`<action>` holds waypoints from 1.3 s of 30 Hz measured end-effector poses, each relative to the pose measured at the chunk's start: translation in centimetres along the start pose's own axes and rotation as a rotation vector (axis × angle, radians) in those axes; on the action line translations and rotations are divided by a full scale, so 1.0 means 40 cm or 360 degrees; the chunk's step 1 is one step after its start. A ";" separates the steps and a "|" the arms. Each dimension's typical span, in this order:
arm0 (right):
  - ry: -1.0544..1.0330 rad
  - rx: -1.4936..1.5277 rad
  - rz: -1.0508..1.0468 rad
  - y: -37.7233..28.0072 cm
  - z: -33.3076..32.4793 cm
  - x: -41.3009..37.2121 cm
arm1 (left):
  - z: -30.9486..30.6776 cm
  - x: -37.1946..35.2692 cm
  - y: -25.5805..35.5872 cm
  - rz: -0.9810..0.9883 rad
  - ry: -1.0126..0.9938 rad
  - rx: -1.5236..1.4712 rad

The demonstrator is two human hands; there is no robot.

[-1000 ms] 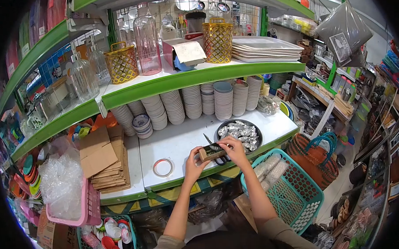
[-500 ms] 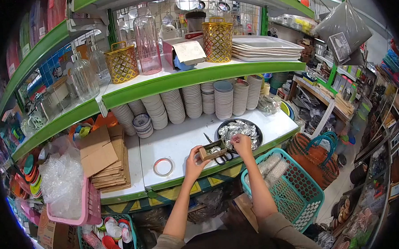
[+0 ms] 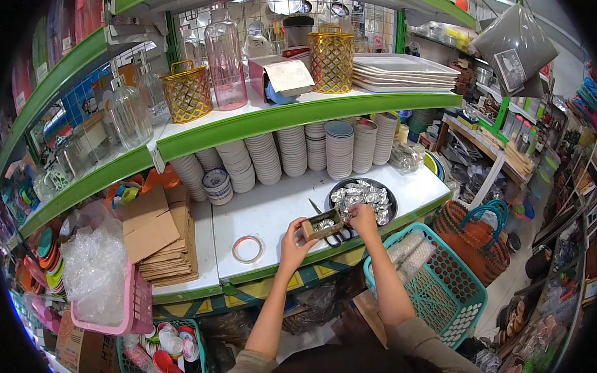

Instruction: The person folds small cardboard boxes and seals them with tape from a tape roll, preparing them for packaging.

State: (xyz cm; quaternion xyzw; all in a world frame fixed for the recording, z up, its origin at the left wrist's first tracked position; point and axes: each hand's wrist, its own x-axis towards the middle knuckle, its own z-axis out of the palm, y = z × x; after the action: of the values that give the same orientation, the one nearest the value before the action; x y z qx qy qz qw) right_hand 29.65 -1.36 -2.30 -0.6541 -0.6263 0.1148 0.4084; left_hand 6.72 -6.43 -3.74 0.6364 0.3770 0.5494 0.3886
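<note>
head view | from above | faces forward-down | near white counter

light: bright, even | shadows: soft | edges: fisheye warp, black vignette | focus: sharp

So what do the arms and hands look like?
The left hand and right hand are bare, no gloves. Both forearms are bare too; olive-brown sleeves start about the elbows. I can't make out rings or a watch.
</note>
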 end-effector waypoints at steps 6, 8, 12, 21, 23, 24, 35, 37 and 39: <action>0.0132 0.0082 0.0034 0.000 0.000 -0.001 | 0.002 0.000 -0.004 0.0023 0.0003 -0.0054; 0.0162 0.0102 0.0037 -0.010 -0.007 -0.006 | 0.004 -0.001 -0.001 0.0045 0.0023 -0.0043; 0.0307 0.0083 0.0022 -0.038 -0.027 -0.015 | 0.003 -0.002 0.007 0.0039 0.0020 -0.0019; 0.0249 0.1067 -0.0085 -0.165 -0.082 -0.022 | 0.004 -0.005 0.015 0.0030 0.0028 -0.0010; 0.0193 0.1002 -0.0182 -0.175 -0.072 -0.025 | 0.003 -0.003 0.011 0.0048 0.0028 0.0002; 0.0136 0.0934 -0.0278 -0.192 -0.072 -0.029 | 0.004 -0.003 0.009 0.0049 0.0027 0.0002; 0.0059 0.0545 -0.0571 -0.232 -0.037 -0.078 | 0.003 -0.002 0.001 0.0019 0.0007 -0.0133; 0.0031 0.0554 -0.0568 -0.231 -0.037 -0.078 | 0.004 -0.001 -0.005 0.0033 0.0015 -0.0114; 0.0058 0.0616 -0.0536 -0.223 -0.042 -0.074 | 0.004 -0.001 -0.008 0.0046 0.0026 -0.0093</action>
State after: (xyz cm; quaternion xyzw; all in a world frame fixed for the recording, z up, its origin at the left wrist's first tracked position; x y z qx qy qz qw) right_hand 23.75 -5.77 3.76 -0.4523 -0.6851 0.1511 0.5507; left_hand 6.85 -6.35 -4.06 0.6256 0.3547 0.5710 0.3959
